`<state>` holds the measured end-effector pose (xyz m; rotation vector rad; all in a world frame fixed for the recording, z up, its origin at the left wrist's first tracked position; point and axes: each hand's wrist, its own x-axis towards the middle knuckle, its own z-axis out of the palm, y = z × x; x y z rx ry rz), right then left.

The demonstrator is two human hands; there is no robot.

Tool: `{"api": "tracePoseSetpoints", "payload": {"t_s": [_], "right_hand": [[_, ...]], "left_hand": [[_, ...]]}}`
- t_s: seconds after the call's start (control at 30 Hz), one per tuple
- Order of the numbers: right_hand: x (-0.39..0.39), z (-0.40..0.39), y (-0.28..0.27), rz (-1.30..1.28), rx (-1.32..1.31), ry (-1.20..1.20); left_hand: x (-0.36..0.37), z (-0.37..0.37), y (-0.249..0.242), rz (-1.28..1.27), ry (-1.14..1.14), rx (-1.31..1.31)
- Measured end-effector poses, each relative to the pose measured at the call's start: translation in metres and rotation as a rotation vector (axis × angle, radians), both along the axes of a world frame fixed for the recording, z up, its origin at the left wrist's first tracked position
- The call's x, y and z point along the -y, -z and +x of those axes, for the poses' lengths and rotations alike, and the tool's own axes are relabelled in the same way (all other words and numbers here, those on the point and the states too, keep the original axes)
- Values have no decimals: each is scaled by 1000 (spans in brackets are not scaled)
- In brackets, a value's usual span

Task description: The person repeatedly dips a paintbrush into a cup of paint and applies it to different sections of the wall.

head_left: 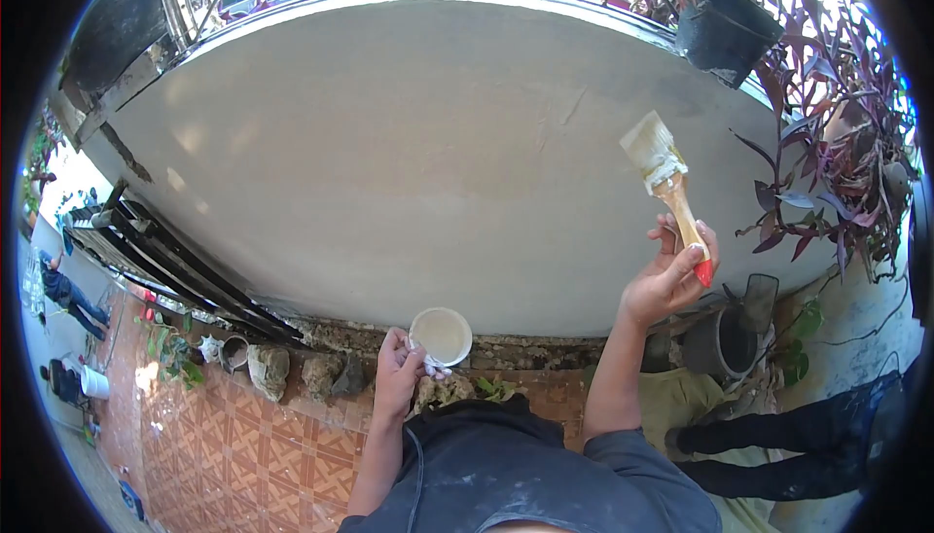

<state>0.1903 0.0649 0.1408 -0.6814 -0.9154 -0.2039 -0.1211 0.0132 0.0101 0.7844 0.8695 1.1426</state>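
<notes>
My right hand (678, 259) is raised in front of the wall and closed around the wooden handle of a paintbrush (671, 183). The handle ends in a red tip, and the wide bristles point up and left, coated with whitish paint. Lower down, my left hand (397, 363) grips the side of a small round white cup (442, 337) holding pale paint. White smears mark the fingers there. Before me stretches the broad pale wall (409, 163), its surface patchy with faint darker areas; the bristles overlap its right part in this view.
Purple-leaved plants (846, 144) and a black pot (725, 32) hang at the upper right. Dark slats (185, 261) lean at left; rocks (269, 372) line the tiled floor (243, 436). A bucket (720, 343) and a person's dark-trousered legs (788, 445) are at right. Other people stand far left.
</notes>
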Motion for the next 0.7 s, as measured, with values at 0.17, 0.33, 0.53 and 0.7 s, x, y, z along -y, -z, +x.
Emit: {"api": "tracePoseSetpoints", "payload": {"t_s": [0.17,0.33,0.53,0.7], "right_hand": [[-10,0,-4,16,24,-18],[-7,3,-6,-131,350,307],[-8,10,4,-147,386,361],[-11,13,20,-185,389,381]], "left_hand": [[-4,3,1,30,41,-6],[-8,5,-2,25,47,17],[-9,2,-1,23,54,-19],[-13,5,-6,16,31,-17]]}}
